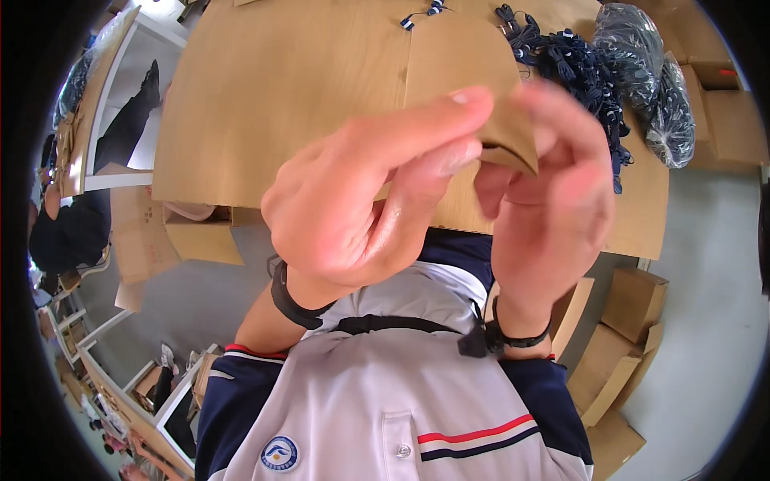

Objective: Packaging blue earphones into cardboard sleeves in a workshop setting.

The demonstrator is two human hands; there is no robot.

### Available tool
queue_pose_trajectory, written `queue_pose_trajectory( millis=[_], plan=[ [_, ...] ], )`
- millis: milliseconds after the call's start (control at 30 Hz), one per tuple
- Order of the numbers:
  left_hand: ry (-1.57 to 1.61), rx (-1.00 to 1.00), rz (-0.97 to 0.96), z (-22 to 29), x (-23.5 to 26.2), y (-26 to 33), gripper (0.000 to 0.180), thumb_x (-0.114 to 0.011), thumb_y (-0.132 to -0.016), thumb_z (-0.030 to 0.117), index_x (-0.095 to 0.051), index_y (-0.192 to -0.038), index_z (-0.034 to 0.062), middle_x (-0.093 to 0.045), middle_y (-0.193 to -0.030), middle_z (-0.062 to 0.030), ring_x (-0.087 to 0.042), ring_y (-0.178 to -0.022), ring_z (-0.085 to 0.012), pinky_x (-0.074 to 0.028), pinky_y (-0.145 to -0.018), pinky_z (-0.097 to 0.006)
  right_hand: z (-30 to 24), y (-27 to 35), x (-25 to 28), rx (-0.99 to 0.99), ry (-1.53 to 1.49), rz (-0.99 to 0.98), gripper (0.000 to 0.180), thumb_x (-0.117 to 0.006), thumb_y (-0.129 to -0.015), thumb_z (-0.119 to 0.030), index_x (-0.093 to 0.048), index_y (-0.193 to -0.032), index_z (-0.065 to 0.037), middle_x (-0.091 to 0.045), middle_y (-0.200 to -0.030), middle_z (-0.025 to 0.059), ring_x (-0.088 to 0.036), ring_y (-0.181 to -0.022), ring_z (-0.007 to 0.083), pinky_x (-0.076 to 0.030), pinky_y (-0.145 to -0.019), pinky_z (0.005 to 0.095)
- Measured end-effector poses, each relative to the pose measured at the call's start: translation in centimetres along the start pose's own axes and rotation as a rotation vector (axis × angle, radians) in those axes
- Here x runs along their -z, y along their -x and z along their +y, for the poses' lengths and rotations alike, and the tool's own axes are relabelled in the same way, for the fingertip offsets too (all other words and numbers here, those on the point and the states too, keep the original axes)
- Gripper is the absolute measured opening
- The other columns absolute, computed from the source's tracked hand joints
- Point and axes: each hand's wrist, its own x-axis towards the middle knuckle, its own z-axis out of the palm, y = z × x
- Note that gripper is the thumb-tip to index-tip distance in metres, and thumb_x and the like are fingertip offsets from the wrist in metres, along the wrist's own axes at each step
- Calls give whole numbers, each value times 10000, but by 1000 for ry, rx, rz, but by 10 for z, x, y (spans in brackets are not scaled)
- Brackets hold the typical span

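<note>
Bare tabletop (265, 88) left; cord heap (581, 68) right.

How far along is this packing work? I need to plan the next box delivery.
Done: nothing finished shows for certain on the wooden table. In hand: the left hand and right hand pinch a brown paper envelope close to the camera. Left: a pile of dark blue cords and bagged bundles lie at the table's far right.
</note>
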Motion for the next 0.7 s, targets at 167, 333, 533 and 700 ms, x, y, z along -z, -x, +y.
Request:
queue_pose_trajectory(
  millis=[167, 333, 533, 700],
  plan=[
    [-44, -258, -182, -13, -3, 11, 378, -743, -711, -9, -688, -1084, 10, -699, -760, -46, -616, -553, -163, -498, -525, -253, -9, -9, 1, -633, -537, -107, 514, -394, -1020, -393, -524, -1216, 65, -660, -1037, 191, -656, -884, 233, -504, -765, 308],
    [-39, -42, -465, 13, 25, -7, 328, -720, -727, -17, -704, -1051, 35, -680, -707, -37, -577, -502, -148, -464, -486, -254, -4, -9, 11, -588, -573, -252, 472, -428, -1001, -358, -521, -1213, 53, -660, -938, 173, -628, -771, 214, -475, -661, 294],
    [82, 107, -508, -9, 39, -59, 206, -637, -908, 203, -681, -880, 3, -608, -1156, -274, -613, -979, -332, -480, -888, -422, -24, 3, 1, -652, -431, -267, 508, -663, -859, -348, -551, -1119, 73, -614, -710, 156, -505, -447, 114, -300, -346, 203],
    [304, -19, -950, -10, 49, -74, 338, -611, -902, 306, -654, -787, -9, -566, -1247, -298, -525, -1141, -355, -384, -994, -466, -40, 5, 1, -743, -487, -329, 520, -753, -775, -353, -589, -1056, 52, -598, -698, 74, -506, -491, 71, -297, -367, 210]
  ],
)
